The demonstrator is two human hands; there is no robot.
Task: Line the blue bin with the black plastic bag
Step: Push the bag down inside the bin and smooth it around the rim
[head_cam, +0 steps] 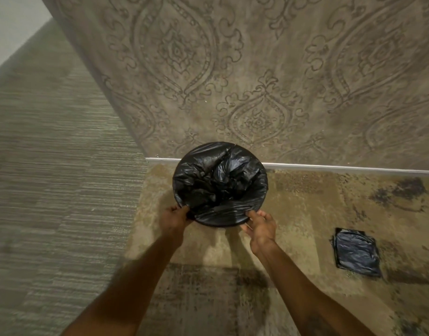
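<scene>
A round bin stands on the carpet against the wall, seen from above. The black plastic bag [219, 183] fills its opening and is folded over the rim all round, so no blue of the bin shows. The bag's middle is crumpled down inside. My left hand [174, 218] pinches the bag's edge at the near left of the rim. At the near right of the rim, my right hand [259, 225] grips the folded-over plastic.
A folded stack of dark plastic bags [356, 252] lies on the carpet to the right. A patterned wall with a white baseboard [342, 169] runs behind the bin. A striped wall or floor surface [50, 166] lies to the left.
</scene>
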